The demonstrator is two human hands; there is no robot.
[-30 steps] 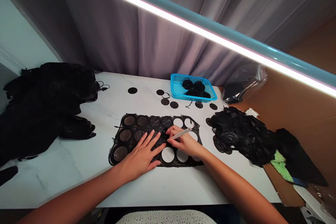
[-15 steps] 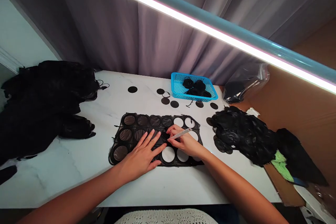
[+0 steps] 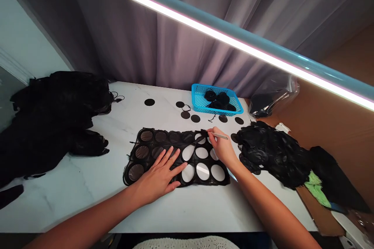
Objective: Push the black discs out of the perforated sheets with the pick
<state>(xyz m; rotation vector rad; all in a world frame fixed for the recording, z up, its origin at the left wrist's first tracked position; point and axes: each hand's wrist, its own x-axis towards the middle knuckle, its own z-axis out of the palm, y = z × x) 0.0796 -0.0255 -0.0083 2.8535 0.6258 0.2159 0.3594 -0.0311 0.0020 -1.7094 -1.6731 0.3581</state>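
Note:
A black sheet with rows of round openings lies flat on the white table. Several openings on its right side show white, while those on the left are filled with dark discs. My left hand rests flat over the middle of the sheet, fingers spread. At the upper right of the sheet, my right hand is closed around a slim pale pen-like tool; its exact kind is unclear. By those fingertips a thin black strip stretches over the openings, partly lifted.
A blue basket with black pieces stands behind the sheet, near loose black discs. Black material is heaped at left and right. A bright tube lamp hangs overhead. A plastic bag lies at the back right.
My right hand has moved up and right with the tool, from the sheet's middle to its upper edge, drawing black material along; another white opening shows. My left hand stays in place.

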